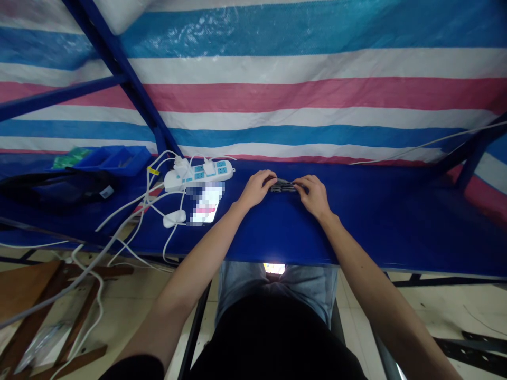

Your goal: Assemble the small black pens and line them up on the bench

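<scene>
Both my hands rest on the blue table and pinch the two ends of a small dark grey object, flat and ridged, too small to name. My left hand grips its left end with curled fingers. My right hand grips its right end the same way. The object lies low, at or just above the table surface.
A white power strip with plugs and white cables lies to the left, beside a lit phone and a white adapter. A black bag and blue bins sit far left. A striped tarp hangs behind.
</scene>
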The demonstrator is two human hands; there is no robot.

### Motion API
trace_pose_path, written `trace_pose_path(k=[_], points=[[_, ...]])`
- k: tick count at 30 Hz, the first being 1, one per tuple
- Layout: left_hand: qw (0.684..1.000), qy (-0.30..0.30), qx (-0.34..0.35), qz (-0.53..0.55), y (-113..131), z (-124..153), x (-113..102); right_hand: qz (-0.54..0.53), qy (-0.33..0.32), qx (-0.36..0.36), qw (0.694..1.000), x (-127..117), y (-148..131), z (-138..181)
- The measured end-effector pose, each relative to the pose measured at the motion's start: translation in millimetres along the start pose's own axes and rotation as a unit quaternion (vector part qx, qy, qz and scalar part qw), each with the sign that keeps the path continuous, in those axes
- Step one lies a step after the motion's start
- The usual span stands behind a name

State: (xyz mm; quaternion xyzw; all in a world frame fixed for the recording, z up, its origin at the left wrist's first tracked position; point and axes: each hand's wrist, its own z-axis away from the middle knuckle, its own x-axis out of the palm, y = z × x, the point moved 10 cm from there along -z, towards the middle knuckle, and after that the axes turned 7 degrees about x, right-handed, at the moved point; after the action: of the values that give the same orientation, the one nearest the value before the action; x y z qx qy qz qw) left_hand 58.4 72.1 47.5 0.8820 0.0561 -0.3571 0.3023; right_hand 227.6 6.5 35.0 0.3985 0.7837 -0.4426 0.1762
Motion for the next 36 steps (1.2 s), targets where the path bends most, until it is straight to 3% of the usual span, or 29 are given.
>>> trace_pose_path(k=[10,20,30,36], points=[[0.998,-0.058,0.011,-0.027,4,-1,11,-0.004,-0.018,-0.045,0.999,8,-17,4],[0.999,-0.013,0.031,-0.003,5,-1,3,0.056,-0.034,-0.028,0.997,13,-13,4],[0.999,-0.036,0.011,-0.02,4,-2,7,0.026,0.018,-0.04,0.999,0,-16,4],[0.999,-0.026,0.019,-0.01,-1,-2,7,0.082,-0.01,-0.036,0.996,7,-14,4]])
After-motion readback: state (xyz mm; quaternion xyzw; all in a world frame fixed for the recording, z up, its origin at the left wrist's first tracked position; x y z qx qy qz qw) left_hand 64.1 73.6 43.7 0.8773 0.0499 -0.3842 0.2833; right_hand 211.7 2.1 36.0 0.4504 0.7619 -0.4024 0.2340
